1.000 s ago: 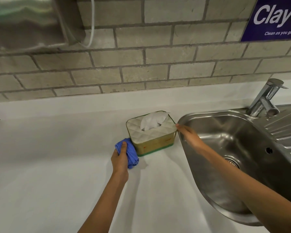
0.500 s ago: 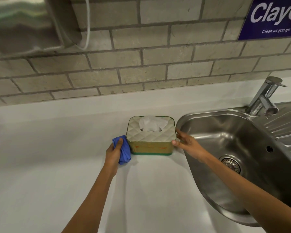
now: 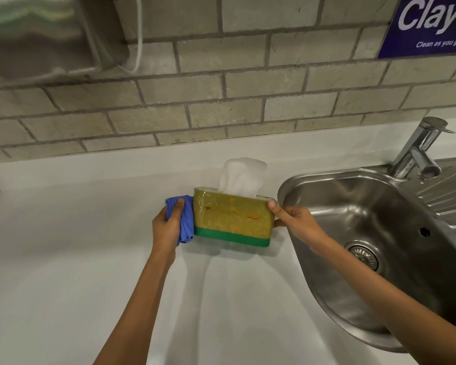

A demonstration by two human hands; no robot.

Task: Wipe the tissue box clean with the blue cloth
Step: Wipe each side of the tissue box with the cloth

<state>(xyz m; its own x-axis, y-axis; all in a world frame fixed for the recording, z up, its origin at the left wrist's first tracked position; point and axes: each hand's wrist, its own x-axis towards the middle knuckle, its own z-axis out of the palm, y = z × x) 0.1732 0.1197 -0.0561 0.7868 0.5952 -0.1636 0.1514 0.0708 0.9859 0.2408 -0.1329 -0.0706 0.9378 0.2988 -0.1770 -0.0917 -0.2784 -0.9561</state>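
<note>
White desk [image 3: 90,259] by a steel sink [image 3: 379,246] carries a gold, green-based tissue box [image 3: 232,222], long axis running left-right. Left hand [image 3: 167,230] presses the bunched blue cloth [image 3: 184,219] on its left end; right hand [image 3: 295,225] pinches the right end.

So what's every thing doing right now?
tissue box: tipped back off the counter, red smears on its front
tissue: sticking up out of the top
blue cloth: bunched, pressed on the box's left end
left hand: gripping the cloth
right hand: holding the box's right end
tap: no water running
sink: empty
</note>
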